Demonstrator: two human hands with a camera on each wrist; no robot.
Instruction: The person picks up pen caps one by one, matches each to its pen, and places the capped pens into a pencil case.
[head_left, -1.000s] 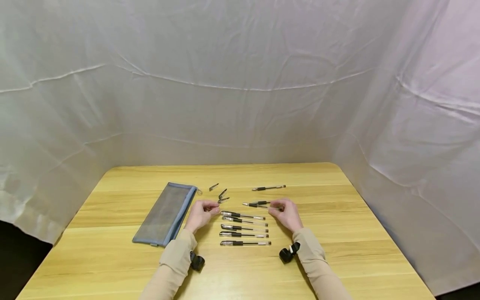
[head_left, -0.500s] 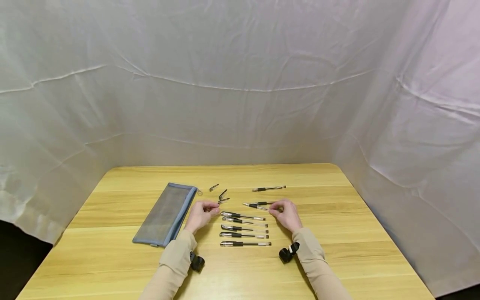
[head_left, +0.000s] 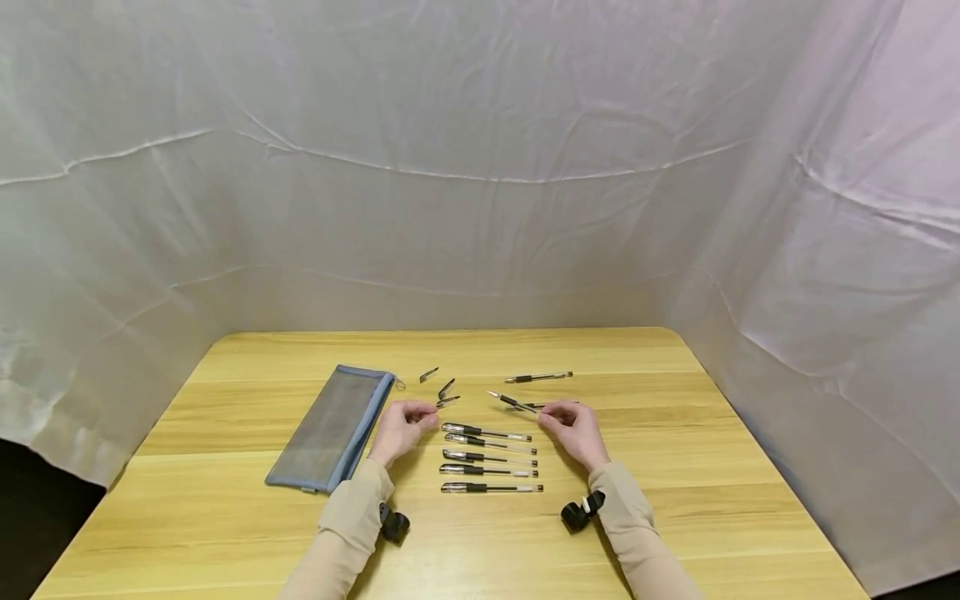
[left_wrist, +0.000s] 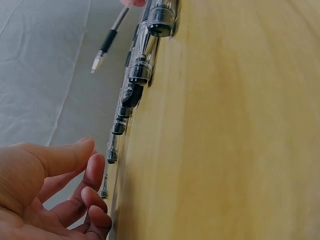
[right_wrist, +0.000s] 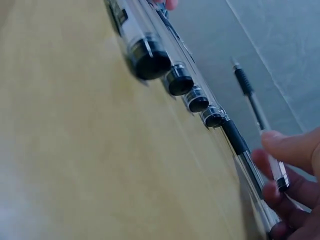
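My right hand (head_left: 576, 433) pinches an uncapped gel pen (head_left: 507, 401) near its rear end. Its tip points left and is lifted off the table, as the right wrist view also shows. Below it another uncapped pen (right_wrist: 235, 137) lies on the table beside the fingers. My left hand (head_left: 403, 427) is held with loosely bent fingers beside a clear pen cap (head_left: 450, 401); in the left wrist view nothing shows between thumb and fingers (left_wrist: 94, 170). Several capped gel pens (head_left: 474, 487) lie in a row between the two hands.
Two more pen caps lie farther back, one at the rear (head_left: 428, 374) and one nearer (head_left: 446, 388). A third uncapped pen (head_left: 538, 377) lies at the back. On the left is a grey mesh pouch (head_left: 326, 433) with blue edging. Pale curtains (head_left: 480, 208) hang behind the wooden table (head_left: 697, 500).
The right hand has lifted the pen, whose tip has risen and swung away from the table, uncovering more of the pen beneath. The left hand has stayed in place.
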